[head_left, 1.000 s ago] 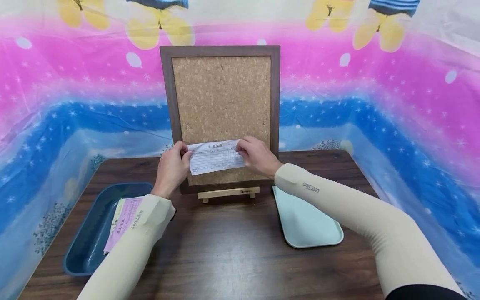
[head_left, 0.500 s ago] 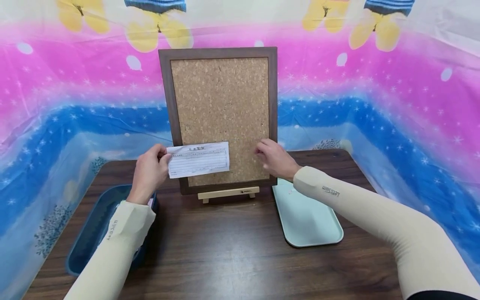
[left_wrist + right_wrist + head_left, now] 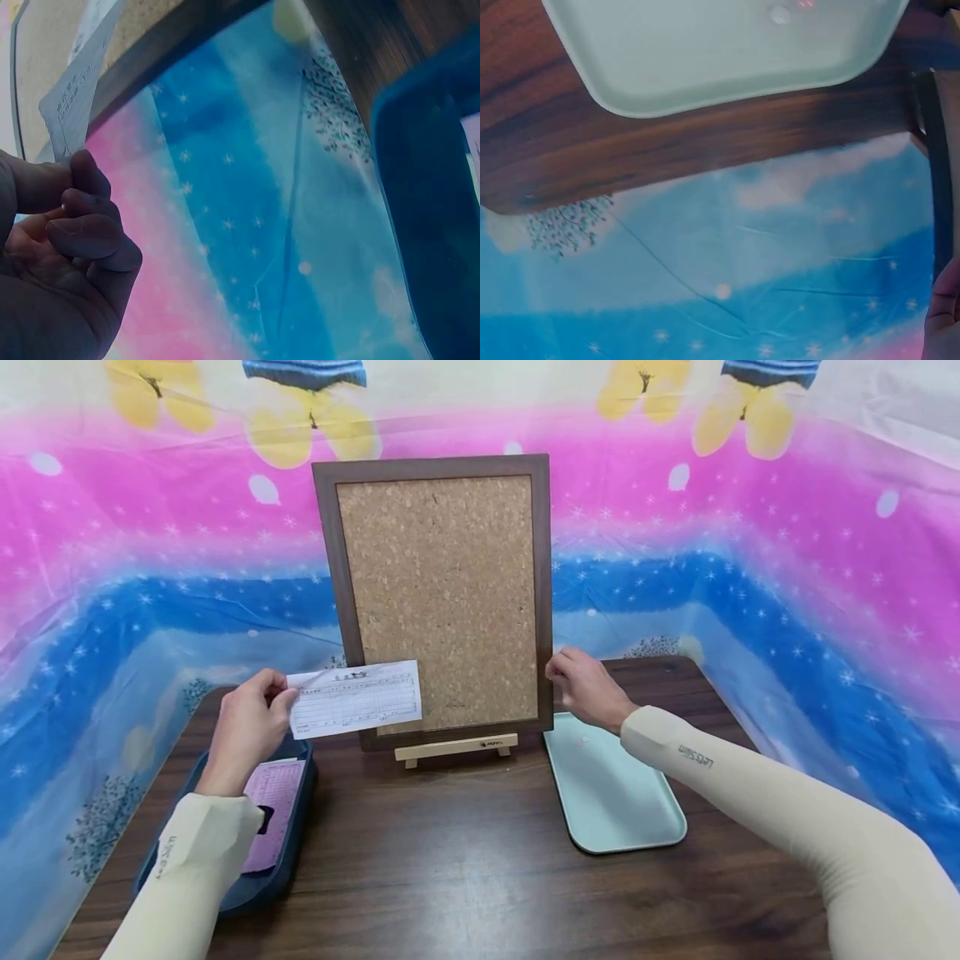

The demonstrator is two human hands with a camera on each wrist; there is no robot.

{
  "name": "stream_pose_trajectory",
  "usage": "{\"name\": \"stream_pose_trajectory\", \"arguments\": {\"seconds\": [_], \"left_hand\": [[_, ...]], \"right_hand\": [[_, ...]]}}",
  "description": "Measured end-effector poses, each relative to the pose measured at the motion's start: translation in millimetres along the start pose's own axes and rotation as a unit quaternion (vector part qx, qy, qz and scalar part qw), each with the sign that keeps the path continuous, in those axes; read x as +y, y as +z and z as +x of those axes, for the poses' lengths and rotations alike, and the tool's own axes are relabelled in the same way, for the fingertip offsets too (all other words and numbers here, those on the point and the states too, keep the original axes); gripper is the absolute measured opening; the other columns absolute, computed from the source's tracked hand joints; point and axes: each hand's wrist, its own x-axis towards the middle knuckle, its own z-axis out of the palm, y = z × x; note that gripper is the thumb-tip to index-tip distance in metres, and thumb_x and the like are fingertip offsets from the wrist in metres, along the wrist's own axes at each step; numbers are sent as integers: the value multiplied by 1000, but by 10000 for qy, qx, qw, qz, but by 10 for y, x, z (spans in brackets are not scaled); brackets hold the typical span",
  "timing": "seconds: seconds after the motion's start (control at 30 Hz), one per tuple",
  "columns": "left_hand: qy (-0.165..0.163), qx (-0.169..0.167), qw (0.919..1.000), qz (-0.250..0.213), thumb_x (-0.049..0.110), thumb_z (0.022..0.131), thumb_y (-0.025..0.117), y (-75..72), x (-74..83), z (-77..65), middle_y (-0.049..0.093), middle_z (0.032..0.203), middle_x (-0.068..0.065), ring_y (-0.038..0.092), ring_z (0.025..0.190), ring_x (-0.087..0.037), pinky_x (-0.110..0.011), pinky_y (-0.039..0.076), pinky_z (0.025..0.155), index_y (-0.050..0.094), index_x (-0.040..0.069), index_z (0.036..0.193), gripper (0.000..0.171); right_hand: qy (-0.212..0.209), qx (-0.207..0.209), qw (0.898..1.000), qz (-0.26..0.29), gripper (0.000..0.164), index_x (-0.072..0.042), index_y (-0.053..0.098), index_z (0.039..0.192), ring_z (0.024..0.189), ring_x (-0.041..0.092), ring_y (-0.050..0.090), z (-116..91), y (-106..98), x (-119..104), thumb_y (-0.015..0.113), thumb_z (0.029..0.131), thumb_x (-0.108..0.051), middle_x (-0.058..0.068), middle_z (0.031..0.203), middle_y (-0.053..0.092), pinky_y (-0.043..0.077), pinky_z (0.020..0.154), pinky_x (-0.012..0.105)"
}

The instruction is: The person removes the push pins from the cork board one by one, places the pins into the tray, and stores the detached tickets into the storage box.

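My left hand (image 3: 251, 722) pinches the left edge of a white printed form slip (image 3: 356, 700) between thumb and fingers. The slip has ruled lines and overlaps the lower left of the framed corkboard (image 3: 442, 585) as seen from the head. In the left wrist view the slip (image 3: 79, 105) rises from the curled fingers (image 3: 90, 232). By the board's lower right frame edge is my right hand (image 3: 588, 689), its fingers curled toward the thumb. Whether a small thing is between these fingertips is hidden; the right wrist view shows the right hand (image 3: 945, 307) only in part.
A light green tray (image 3: 622, 810) lies at the right, with small white and pink bits (image 3: 791, 11) on it. Pink slips (image 3: 273, 802) lie in a dark blue bin (image 3: 300, 827) at the left. The board stands on a small wooden easel (image 3: 456, 747).
My right hand has left the slip and moved right toward the board's edge above the tray. My left hand has drawn the slip left and slightly down.
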Motion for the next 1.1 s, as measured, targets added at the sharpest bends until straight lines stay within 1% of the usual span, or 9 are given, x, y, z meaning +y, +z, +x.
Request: {"name": "stream_pose_trajectory", "arguments": {"seconds": [0.17,0.37,0.47,0.6,0.73,0.83,1.0,1.07,1.1], "left_hand": [[-46,24,9995,302,12,98,50,-107,-111,-65,57,92,-21,51,74,-31,-39,40,59,55,-2,103,15],[-190,-234,9981,539,14,99,50,-283,-245,-145,57,91,-21,51,70,-29,-37,39,54,54,-3,104,18],[-264,-528,9961,656,14,98,49,-378,-324,-173,57,84,-19,48,62,-26,-35,36,49,53,-3,101,18],[-386,-1090,9899,826,14,97,51,-492,-446,-203,54,76,-14,43,55,-22,-34,33,46,53,-5,100,19],[-481,-1459,9846,831,10,94,54,-575,-582,-246,54,78,-16,45,60,-24,-34,36,49,54,-9,99,20],[-480,-1497,9834,909,8,92,55,-633,-695,-312,55,79,-19,47,64,-25,-34,37,51,55,-12,98,21],[-475,-1331,9819,1264,8,87,55,-751,-927,-468,56,76,-18,48,64,-27,-33,37,52,56,-11,93,20],[-567,-1291,9812,1318,8,84,56,-803,-1022,-524,57,76,-18,50,64,-28,-34,37,53,54,-10,93,20],[-688,-1305,9801,1327,8,83,56,-826,-1064,-548,57,76,-18,51,64,-28,-34,37,52,52,-10,94,21]], "right_hand": [[23,37,9999,-122,19,-9,59,91,83,18,49,-99,55,90,53,88,9,2,91,54,44,74,37],[353,-90,9990,-252,24,-11,58,90,82,18,49,-197,90,163,52,85,12,1,90,54,44,74,37],[594,-344,9973,-253,25,-7,60,92,81,20,49,-234,107,203,54,82,15,4,89,54,45,72,37],[924,-787,9923,-247,26,-4,61,91,77,20,50,-304,163,294,53,78,18,6,87,55,44,68,36],[1176,-1222,9853,-189,29,-5,61,88,73,19,48,-393,246,421,49,78,19,5,83,56,41,65,35],[1247,-1457,9814,-77,25,-3,63,89,73,18,50,-457,295,500,48,81,16,4,83,57,42,66,35],[1194,-1698,9782,39,20,-4,66,88,74,15,55,-538,356,544,51,86,9,3,84,62,46,68,35],[1147,-1734,9781,50,21,-5,66,87,74,14,56,-564,382,549,51,86,9,2,83,62,46,67,34],[1106,-1746,9784,67,22,-5,66,86,74,14,56,-577,391,553,51,86,10,2,83,62,46,67,34]]}}
